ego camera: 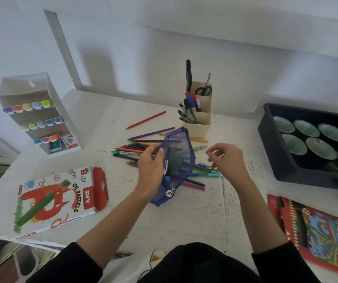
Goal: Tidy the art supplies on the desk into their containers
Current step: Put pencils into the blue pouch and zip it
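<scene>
Many light, stiff pencils [130, 149] lie scattered beneath our hands. Our left hand [151, 166] pinches the soft, floppy pouch [181, 149] by its open rim — the surest hold, we judge — while our right hand [229, 160] hovers beside it, loose, empty.

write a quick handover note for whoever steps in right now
Left hand grips the blue mesh pouch, upright above the desk; some items already show inside.
Right hand hovers beside it, fingers loosely curled, holding nothing.
To go: loose pencils and pens lying under and around the pouch, plus a red pencil farther back.
</scene>
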Action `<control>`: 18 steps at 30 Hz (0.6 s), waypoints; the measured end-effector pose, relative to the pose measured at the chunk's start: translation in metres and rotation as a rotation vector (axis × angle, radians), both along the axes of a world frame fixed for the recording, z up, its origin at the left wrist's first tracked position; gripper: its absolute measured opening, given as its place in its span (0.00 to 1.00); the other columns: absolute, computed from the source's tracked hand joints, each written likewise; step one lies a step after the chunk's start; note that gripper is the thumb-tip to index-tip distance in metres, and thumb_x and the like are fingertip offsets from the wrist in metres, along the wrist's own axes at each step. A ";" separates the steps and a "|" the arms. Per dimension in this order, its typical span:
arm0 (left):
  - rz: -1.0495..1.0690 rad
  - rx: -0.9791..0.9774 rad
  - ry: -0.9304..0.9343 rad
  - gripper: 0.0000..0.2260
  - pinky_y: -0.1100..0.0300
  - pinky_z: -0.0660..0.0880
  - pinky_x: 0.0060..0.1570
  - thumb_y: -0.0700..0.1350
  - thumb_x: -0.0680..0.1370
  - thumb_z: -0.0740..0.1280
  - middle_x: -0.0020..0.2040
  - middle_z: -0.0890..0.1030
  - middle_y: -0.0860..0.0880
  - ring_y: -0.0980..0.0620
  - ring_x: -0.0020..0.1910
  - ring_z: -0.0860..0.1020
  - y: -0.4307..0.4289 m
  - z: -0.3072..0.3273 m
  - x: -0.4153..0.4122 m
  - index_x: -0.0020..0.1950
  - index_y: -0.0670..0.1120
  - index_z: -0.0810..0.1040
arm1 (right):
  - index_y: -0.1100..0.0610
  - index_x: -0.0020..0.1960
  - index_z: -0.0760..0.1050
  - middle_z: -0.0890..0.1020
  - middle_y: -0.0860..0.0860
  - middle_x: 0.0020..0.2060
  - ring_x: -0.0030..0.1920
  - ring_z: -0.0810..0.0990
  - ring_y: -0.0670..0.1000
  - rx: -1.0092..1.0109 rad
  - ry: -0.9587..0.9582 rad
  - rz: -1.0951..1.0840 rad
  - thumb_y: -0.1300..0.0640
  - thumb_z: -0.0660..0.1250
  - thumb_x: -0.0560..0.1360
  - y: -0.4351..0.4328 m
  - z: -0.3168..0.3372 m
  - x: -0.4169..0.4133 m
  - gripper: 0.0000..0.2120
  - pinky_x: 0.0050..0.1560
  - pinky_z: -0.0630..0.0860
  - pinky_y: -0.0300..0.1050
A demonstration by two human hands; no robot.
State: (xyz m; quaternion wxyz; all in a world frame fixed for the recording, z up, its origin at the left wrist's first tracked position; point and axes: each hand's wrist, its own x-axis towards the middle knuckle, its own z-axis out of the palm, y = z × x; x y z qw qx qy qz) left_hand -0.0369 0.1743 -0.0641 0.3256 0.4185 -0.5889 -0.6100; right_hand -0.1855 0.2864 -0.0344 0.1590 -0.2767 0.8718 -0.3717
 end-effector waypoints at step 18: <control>0.125 0.063 0.075 0.07 0.60 0.78 0.42 0.42 0.82 0.59 0.45 0.78 0.52 0.51 0.46 0.79 -0.014 0.004 0.015 0.48 0.52 0.74 | 0.51 0.45 0.79 0.79 0.47 0.44 0.39 0.74 0.44 0.142 0.076 0.092 0.58 0.72 0.72 0.019 -0.025 -0.011 0.04 0.41 0.72 0.42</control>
